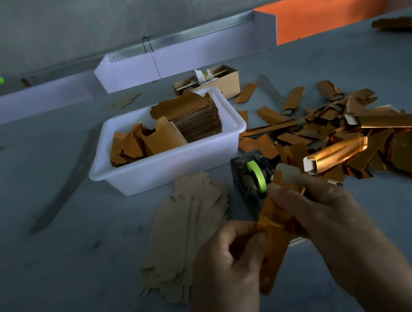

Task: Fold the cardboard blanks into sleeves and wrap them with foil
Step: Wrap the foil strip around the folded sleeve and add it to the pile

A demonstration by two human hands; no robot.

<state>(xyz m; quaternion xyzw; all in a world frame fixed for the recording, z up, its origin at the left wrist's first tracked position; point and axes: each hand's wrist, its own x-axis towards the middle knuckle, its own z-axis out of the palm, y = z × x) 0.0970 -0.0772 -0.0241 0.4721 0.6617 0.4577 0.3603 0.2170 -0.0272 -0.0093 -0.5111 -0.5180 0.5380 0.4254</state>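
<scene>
- Both hands, left (231, 266) and right (321, 208), pinch a foil-covered sleeve (273, 228) above the desk (55, 256).
- Tape dispenser (251, 178) just behind.
- White tub (174, 165) holds foil pieces.
- Cardboard blanks (184, 233) lie left.

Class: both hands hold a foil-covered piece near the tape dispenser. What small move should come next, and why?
Probably bring the foil-covered piece to the tape dispenser and tape it: left hand and right hand already grip it, with the dispenser just behind.

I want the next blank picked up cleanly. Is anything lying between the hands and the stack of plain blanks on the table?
Nothing visible does. The blanks lie bare just beside the left hand. But both it and the right hand grip a foil sleeve, so neither is free.
</scene>
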